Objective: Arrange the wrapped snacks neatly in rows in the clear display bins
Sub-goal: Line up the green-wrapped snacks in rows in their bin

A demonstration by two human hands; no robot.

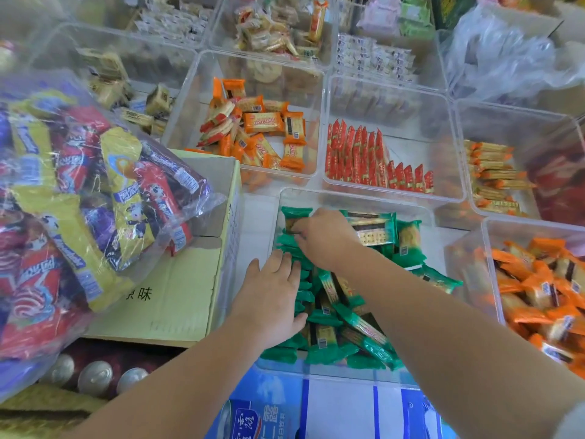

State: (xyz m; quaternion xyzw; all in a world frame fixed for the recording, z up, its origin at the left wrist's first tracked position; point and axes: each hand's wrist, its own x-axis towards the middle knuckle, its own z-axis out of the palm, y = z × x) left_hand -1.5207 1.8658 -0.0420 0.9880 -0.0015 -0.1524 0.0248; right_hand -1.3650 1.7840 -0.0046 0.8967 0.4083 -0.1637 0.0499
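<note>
Green wrapped snacks point(348, 315) fill the clear bin point(354, 198) under both our hands. Some stand in a row beneath our left palm, and others lie loose to the right of our right forearm. Our left hand point(272, 296) lies flat on that row, fingers straight, gripping nothing. Our right hand point(323, 239), just beyond it, curls its fingers on one green packet point(296, 217) at the row's far end.

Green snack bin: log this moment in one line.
left hand flat on green row | right hand grips green pack | bin right side loose

Head view, close, downward over bins point(354, 198)
</note>
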